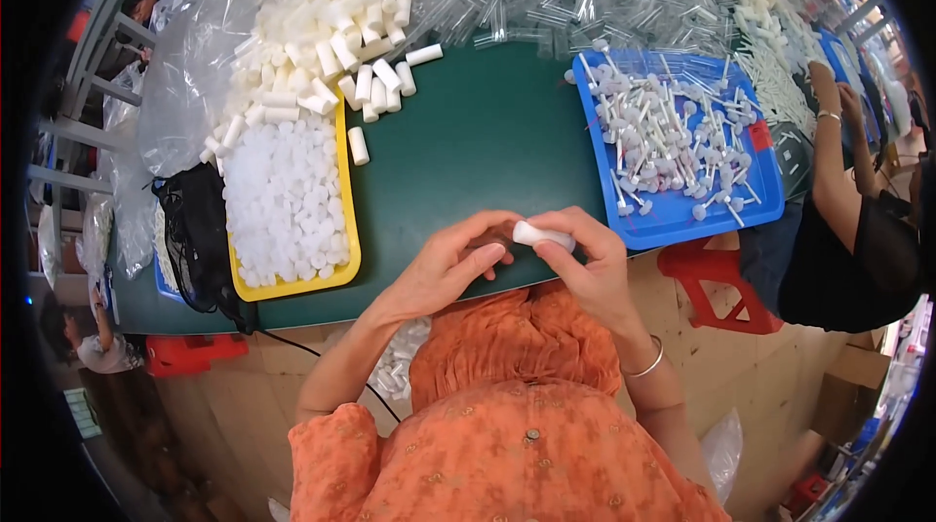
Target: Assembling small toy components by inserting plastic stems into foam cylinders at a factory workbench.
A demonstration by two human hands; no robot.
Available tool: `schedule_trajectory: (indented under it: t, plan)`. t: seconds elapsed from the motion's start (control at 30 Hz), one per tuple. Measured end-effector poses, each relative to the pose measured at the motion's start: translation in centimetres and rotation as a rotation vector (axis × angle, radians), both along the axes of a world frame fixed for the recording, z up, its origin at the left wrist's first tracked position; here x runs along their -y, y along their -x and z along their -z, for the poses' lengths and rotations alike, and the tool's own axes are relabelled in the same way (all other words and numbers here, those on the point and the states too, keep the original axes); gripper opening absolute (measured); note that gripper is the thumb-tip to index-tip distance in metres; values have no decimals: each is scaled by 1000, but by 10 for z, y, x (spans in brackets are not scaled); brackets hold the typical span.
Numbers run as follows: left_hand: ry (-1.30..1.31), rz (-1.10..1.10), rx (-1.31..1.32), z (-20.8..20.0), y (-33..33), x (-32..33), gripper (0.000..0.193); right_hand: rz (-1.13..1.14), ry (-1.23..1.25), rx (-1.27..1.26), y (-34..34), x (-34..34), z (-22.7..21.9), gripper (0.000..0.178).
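In front of my lap, at the table's near edge, my right hand (592,259) pinches a short white cylinder (542,236) between thumb and fingers. The cylinder lies nearly level, its rounded end toward my left hand (453,264). The left fingers are curled with the thumb folded over them, and the index fingertip is close to the cylinder's end; anything inside them is hidden. A yellow tray (354,239) heaped with small white caps stands to the left. On the right sits a blue tray (682,228) holding many thin white stems with round, pale heads.
Cream cylinders (331,56) spill from a heap at the back left. Clear plastic tubes (585,0) are piled at the back. A black mesh bag (190,239) leans beside the yellow tray. A co-worker's arm (834,147) and a red stool (721,288) are at right.
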State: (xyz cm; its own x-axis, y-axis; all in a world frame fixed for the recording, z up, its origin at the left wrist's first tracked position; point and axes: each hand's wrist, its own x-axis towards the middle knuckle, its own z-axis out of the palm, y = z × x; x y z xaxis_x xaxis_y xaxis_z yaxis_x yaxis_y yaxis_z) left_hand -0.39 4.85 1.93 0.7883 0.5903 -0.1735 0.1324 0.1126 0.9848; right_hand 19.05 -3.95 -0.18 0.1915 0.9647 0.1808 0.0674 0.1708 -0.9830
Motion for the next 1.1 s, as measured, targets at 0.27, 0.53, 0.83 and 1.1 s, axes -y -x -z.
schedule_trajectory:
  t: [0.27,0.53,0.83,1.1]
  plan:
    - [135,75,-36,6,17,5,34,-111,35,296,4,4,-7,17]
    - [35,89,-181,10,22,17,30,-263,-169,619,3,0,-11,17]
    - [-118,67,-180,2,10,26,25,-364,236,120,-5,13,-8,12]
    - [-100,157,-269,15,12,37,24,-425,400,-321,-7,24,4,15]
